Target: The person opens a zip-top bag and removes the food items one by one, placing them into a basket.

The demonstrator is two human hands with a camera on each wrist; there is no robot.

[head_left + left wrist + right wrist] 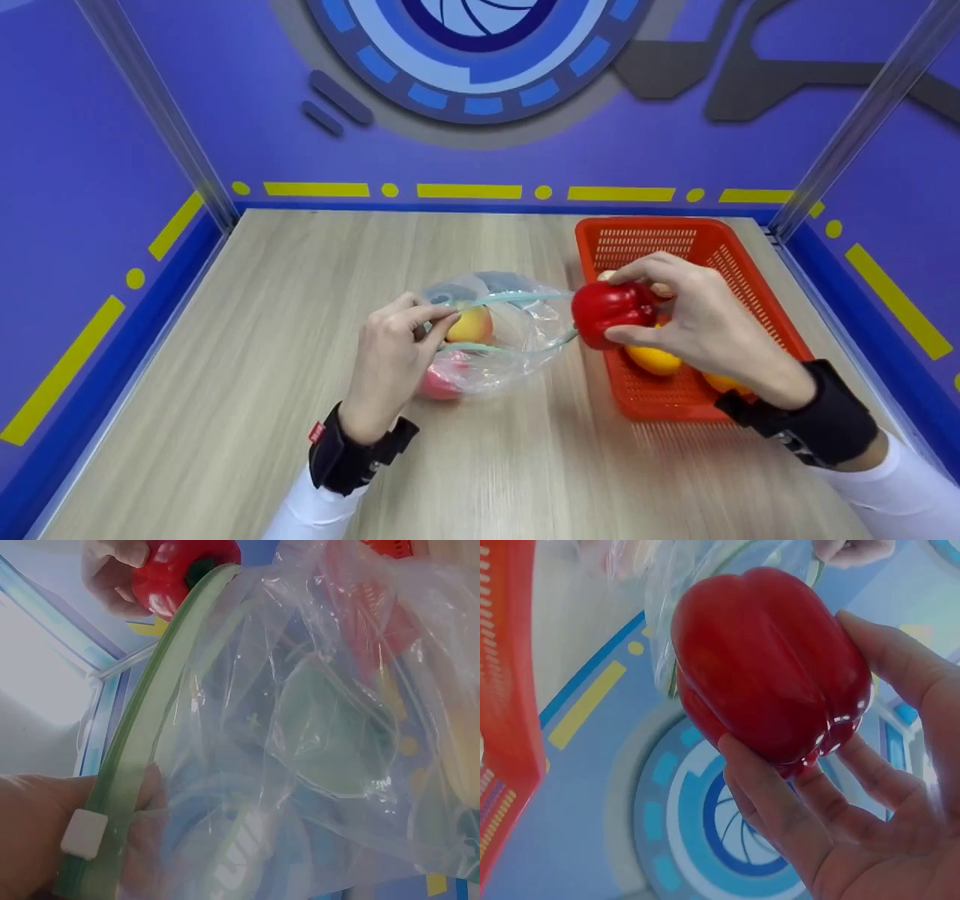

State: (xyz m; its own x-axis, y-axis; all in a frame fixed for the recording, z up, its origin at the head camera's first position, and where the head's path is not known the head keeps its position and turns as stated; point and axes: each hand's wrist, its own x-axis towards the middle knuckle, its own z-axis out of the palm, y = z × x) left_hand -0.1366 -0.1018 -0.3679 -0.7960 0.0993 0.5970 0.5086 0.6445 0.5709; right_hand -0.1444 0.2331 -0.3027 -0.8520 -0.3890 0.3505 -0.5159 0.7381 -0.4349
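My left hand pinches the green zip edge of a clear plastic bag at its left end. A white slider sits on that edge by the thumb in the left wrist view. The bag's mouth gapes, and inside lie a yellow-red fruit and a pinkish-red one. My right hand holds a red bell pepper between thumb and fingers, at the right end of the bag's mouth. In the right wrist view the pepper hides part of the bag.
A red-orange plastic basket stands at the right, partly beneath my right hand. In it are a yellow-orange fruit, another orange item near the wrist, and a pale item. Blue-purple panels enclose the wooden table.
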